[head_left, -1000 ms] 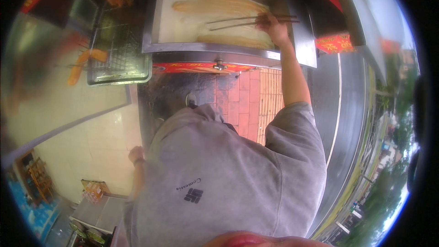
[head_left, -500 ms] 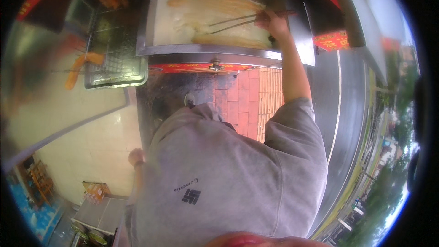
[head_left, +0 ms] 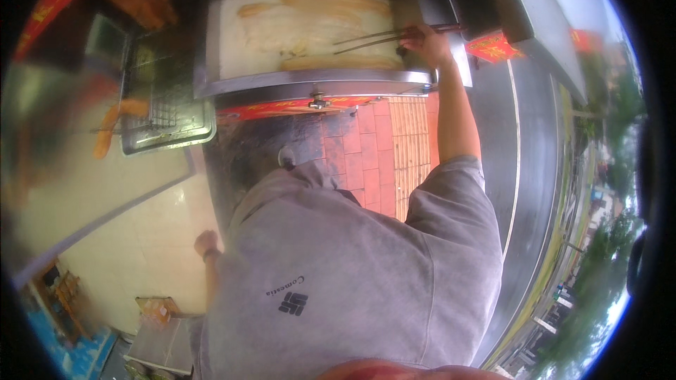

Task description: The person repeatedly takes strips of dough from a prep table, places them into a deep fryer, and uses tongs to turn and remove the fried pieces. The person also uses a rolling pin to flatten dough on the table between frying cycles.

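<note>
My right hand [head_left: 427, 46] is closed around a pair of long dark chopsticks [head_left: 370, 36] at the right side of a metal frying vat [head_left: 303, 79]. The chopstick tips point left, over the pale, cloudy oil. A golden fried dough stick [head_left: 341, 63] floats along the near side, just below the tips. More dough sticks [head_left: 334, 3] lie along the far side; blur and haze hide their exact number. My left hand [head_left: 208, 243] hangs low at my left side, away from the vat, with its fingers curled and nothing visible in them.
Left of the vat stands a metal tray with a wire rack [head_left: 169, 130]; a curved fried dough stick [head_left: 109, 127] sits at its left side. A valve knob [head_left: 319, 102] juts from the vat's front. A pale counter [head_left: 134, 229] runs along my left; the road [head_left: 531, 148] lies to the right.
The chopsticks and my right hand have shifted right and slightly nearer relative to the vat. The whole view has also moved a little. My left hand stays low at my side.
</note>
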